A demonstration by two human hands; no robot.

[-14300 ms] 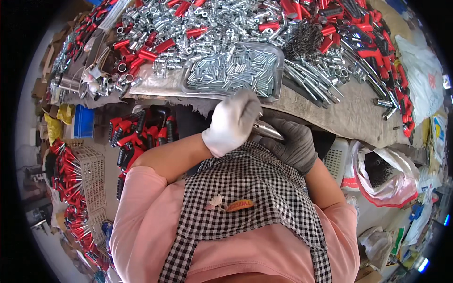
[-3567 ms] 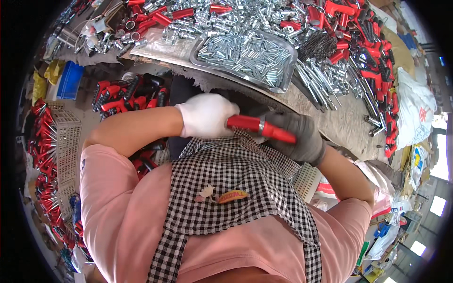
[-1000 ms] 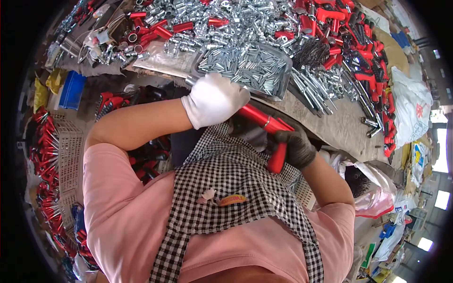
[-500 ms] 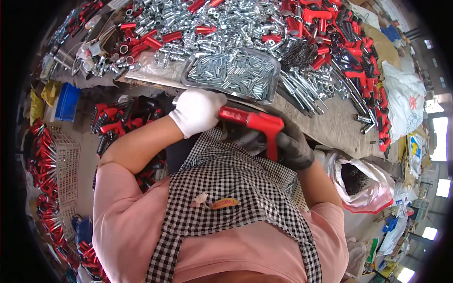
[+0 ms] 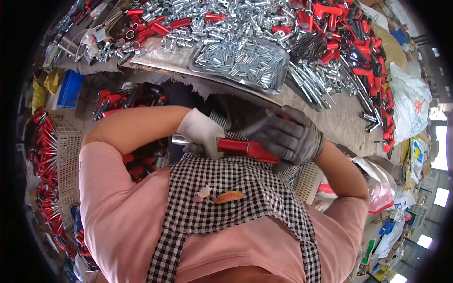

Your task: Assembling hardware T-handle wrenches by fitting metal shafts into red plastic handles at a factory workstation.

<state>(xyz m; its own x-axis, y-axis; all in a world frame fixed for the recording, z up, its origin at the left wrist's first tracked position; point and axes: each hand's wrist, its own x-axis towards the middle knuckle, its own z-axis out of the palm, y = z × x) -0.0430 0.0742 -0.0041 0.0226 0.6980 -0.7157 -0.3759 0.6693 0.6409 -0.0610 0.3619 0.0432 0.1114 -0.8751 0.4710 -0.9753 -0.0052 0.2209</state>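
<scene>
My left hand (image 5: 202,137), in a white glove, grips the silver metal end of a red-handled tool (image 5: 238,147) held level just above my checked apron. My right hand (image 5: 289,137), in a grey glove, closes over the red handle's other end. The tool sits close to my chest, below the table's front edge. Part of the handle is hidden under the grey glove.
A metal tray (image 5: 278,82) full of small silver parts lies on the table ahead. Piles of silver sockets and red-handled tools (image 5: 349,42) cover the table beyond. A white basket (image 5: 66,155) and red tools lie at my left; plastic bags (image 5: 410,104) at the right.
My hands have dropped lower, toward my chest. The red tool has turned from an upright T-shape to lying level, and my right hand now covers its handle end.
</scene>
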